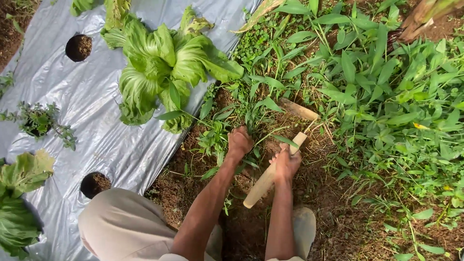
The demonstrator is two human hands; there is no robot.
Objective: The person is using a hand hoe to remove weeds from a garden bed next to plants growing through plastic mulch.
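Left hand: the left hand (239, 143) is closed into the weeds (220, 140) at the bed's edge; a clump appears to be gripped close to the soil.
Right hand: the right hand (286, 163) is wrapped around the wooden handle (270, 174) of a hoe; the grip is taken above mid-length.
Step in hand: weeding is judged to be under way; the clump is held while the tool is set at its roots.
Next move: a short, controlled cut under the roots is called for, kept clear of the left fingers.
Handle axis: the long axis is laid diagonally, butt end low-left toward the body, head end up-right; the blade (298, 109) is seen beyond, partly hidden in grass.
Surroundings: silver mulch sheet (96, 111) and a leafy green plant (159, 67) are found to the left.
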